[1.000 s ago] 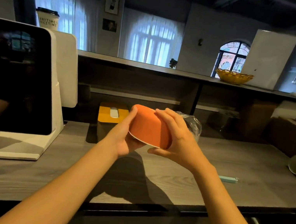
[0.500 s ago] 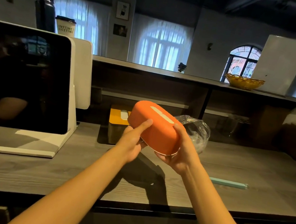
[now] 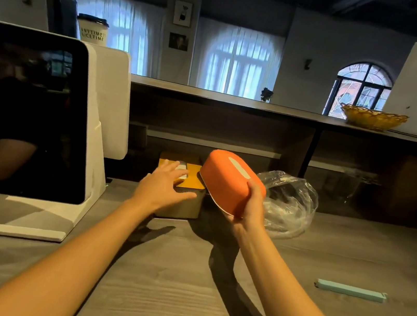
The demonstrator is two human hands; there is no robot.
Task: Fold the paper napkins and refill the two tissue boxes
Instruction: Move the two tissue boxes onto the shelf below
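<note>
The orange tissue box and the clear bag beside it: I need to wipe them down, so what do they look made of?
The orange rounded tissue box looks like matte moulded plastic or silicone: smooth, even, no shine. The clear crinkled bag looks like thin glossy plastic film, creased and see-through.

Grey wood counter (image 3: pixel 181 284), raised shelf (image 3: pixel 238 102), 3 curtained windows (image 3: pixel 236 58).

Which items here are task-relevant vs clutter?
Job:
- orange box, held tilted in the right hand
- yellow box on the counter, left hand open over its lid
- clear plastic bag behind the orange box, probably napkin packaging

Lying about:
- teal clip
- screen
- paper cup
- wicker basket
</note>
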